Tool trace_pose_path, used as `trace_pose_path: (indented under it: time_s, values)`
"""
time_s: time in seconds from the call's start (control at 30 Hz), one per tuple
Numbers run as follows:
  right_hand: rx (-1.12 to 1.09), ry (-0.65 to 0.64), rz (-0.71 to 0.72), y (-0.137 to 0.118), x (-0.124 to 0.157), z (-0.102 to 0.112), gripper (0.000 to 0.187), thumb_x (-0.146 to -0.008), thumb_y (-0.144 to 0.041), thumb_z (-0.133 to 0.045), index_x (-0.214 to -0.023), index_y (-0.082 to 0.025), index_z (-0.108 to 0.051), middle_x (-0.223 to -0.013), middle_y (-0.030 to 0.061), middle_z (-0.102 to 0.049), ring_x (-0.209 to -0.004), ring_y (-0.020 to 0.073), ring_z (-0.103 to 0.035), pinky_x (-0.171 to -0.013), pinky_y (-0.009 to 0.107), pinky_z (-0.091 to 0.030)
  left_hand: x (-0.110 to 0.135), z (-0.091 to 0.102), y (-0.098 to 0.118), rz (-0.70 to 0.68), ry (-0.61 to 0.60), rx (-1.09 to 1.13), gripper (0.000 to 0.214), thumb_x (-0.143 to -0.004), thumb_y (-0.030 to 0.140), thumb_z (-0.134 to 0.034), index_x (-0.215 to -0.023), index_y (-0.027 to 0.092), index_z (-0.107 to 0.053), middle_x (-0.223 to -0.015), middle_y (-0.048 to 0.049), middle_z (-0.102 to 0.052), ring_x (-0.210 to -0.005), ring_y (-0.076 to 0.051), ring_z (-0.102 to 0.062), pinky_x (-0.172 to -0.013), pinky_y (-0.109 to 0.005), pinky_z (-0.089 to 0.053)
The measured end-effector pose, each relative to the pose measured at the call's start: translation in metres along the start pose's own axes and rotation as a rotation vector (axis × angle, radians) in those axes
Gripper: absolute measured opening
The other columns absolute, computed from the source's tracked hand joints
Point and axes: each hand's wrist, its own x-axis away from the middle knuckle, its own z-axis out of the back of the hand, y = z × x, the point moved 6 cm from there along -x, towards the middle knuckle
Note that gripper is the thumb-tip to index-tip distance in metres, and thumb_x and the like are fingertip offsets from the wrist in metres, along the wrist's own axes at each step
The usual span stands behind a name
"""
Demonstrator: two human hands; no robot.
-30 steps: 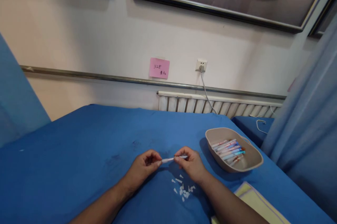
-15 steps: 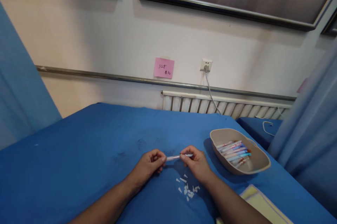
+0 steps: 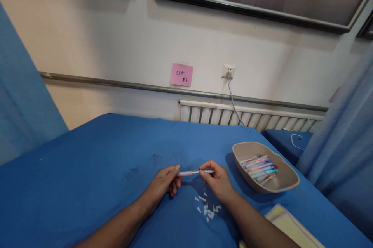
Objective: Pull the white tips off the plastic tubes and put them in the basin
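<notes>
A slim whitish pen [image 3: 189,173] lies level between my two hands, above the blue sheet. My left hand [image 3: 165,181] is closed on its left end, the thumb stretched along the barrel. My right hand [image 3: 216,180] pinches it near the right end, and a short tip sticks out past those fingers. Just below, several small white pieces [image 3: 209,212] are scattered on the sheet. To the right of my right hand stands a beige basket [image 3: 253,186] with several pens [image 3: 260,168] in it, in white, blue, teal and other colours.
A folded yellow cloth [image 3: 287,224] lies at the lower right, partly behind my right forearm. Blue curtains [image 3: 340,155] hang on both sides. Beyond the blue-covered bed [image 3: 96,155] are a white radiator [image 3: 215,115], a metal rail [image 3: 128,83] and a socket with a cord.
My left fingers have shifted left along the pen, the thumb straightening, so more of the barrel shows. My right hand keeps almost the same place.
</notes>
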Motion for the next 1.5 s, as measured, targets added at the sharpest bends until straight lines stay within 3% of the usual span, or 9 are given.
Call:
trace_pose_path:
  time_s: [0.13, 0.37, 0.47, 0.57, 1.03, 1.17, 1.3, 1.4, 1.5]
  values:
    - [-0.02, -0.016, -0.02, 0.002, 0.0, -0.001, 0.024, -0.071, -0.042, -0.063, -0.074, -0.018, -0.06, -0.05, -0.0055, -0.049, -0.046, 0.0092, -0.045, -0.047, 0.02, -0.036, 0.002, 0.001, 0.008, -0.059, -0.006, -0.06, 0.04, -0.068, 0.054, -0.064, -0.065, 0.016, -0.052, -0.049, 0.0053, -0.05, -0.042, -0.008, -0.044, -0.044, -0.02, -0.034]
    - [-0.046, -0.036, -0.024, 0.004, -0.002, 0.001, 0.028, -0.072, -0.045, -0.062, -0.072, -0.018, -0.058, -0.052, -0.005, -0.05, -0.047, 0.009, -0.044, -0.047, 0.02, -0.036, 0.004, 0.003, 0.014, -0.162, 0.03, 0.038, 0.039, -0.056, 0.031, -0.077, -0.088, 0.018, -0.059, -0.078, 0.0007, -0.06, -0.07, -0.013, -0.055, -0.063, -0.022, -0.042]
    - [-0.059, -0.039, -0.019, 0.004, -0.001, 0.0, 0.026, -0.071, -0.043, -0.063, -0.076, -0.018, -0.057, -0.054, -0.0057, -0.049, -0.048, 0.0087, -0.044, -0.047, 0.02, -0.036, 0.002, 0.0, 0.007, -0.106, -0.024, 0.075, 0.047, -0.063, 0.038, -0.073, -0.102, 0.018, -0.057, -0.078, 0.0001, -0.06, -0.065, -0.012, -0.055, -0.06, -0.023, -0.044]
    - [-0.117, -0.019, -0.021, 0.004, -0.001, 0.0, 0.029, -0.069, -0.042, -0.066, -0.083, -0.019, -0.056, -0.058, -0.0057, -0.05, -0.05, 0.009, -0.046, -0.048, 0.02, -0.038, 0.003, -0.004, 0.004, -0.06, -0.068, 0.049, 0.037, -0.07, 0.047, -0.066, -0.087, 0.015, -0.059, -0.071, 0.0001, -0.059, -0.056, -0.01, -0.053, -0.056, -0.022, -0.043]
    - [-0.299, 0.047, -0.058, -0.002, -0.007, -0.003, 0.038, -0.064, -0.051, -0.069, -0.071, -0.017, -0.054, -0.055, -0.0044, -0.053, -0.049, 0.01, -0.049, -0.047, 0.021, -0.038, 0.0, -0.019, -0.003, -0.094, -0.196, -0.007, 0.045, -0.065, 0.05, -0.071, -0.092, 0.017, -0.057, -0.072, -0.0005, -0.062, -0.058, -0.012, -0.055, -0.056, -0.023, -0.044]
    - [-0.351, 0.156, 0.009, -0.027, -0.009, 0.038, 0.032, -0.07, -0.046, -0.066, -0.078, -0.016, -0.055, -0.062, -0.0026, -0.056, -0.055, 0.0098, -0.053, -0.051, 0.02, -0.042, -0.004, -0.014, -0.005, -0.06, -0.243, -0.012, 0.047, -0.069, 0.053, -0.066, -0.098, 0.017, -0.056, -0.08, -0.0037, -0.064, -0.062, -0.013, -0.056, -0.056, -0.024, -0.044]
    - [-0.334, 0.406, 0.021, -0.038, -0.013, 0.124, 0.041, -0.067, -0.04, -0.071, -0.095, -0.018, -0.052, -0.069, -0.0018, -0.059, -0.058, 0.0119, -0.059, -0.053, 0.023, -0.048, -0.005, -0.012, -0.006, -0.071, -0.248, -0.011, 0.04, -0.072, 0.048, -0.066, -0.097, 0.018, -0.056, -0.079, -0.0012, -0.062, -0.062, -0.011, -0.055, -0.057, -0.023, -0.043]
    - [-0.093, 0.608, -0.119, -0.022, -0.012, 0.191, 0.053, -0.07, -0.033, -0.069, -0.114, -0.018, -0.043, -0.065, -0.0028, -0.059, -0.057, 0.0144, -0.061, -0.055, 0.027, -0.053, -0.003, -0.015, -0.005, -0.079, -0.248, -0.031, 0.038, -0.071, 0.046, -0.067, -0.094, 0.018, -0.057, -0.076, -0.0001, -0.061, -0.06, -0.011, -0.054, -0.056, -0.022, -0.042]
    - [0.109, 0.647, -0.305, 0.007, -0.01, 0.227, 0.052, -0.076, -0.024, -0.061, -0.122, -0.015, -0.038, -0.058, -0.0029, -0.059, -0.054, 0.016, -0.063, -0.053, 0.027, -0.053, 0.0, -0.019, -0.001, -0.091, -0.254, -0.052, 0.037, -0.07, 0.046, -0.066, -0.091, 0.018, -0.056, -0.073, 0.0006, -0.06, -0.058, -0.01, -0.052, -0.054, -0.022, -0.04]
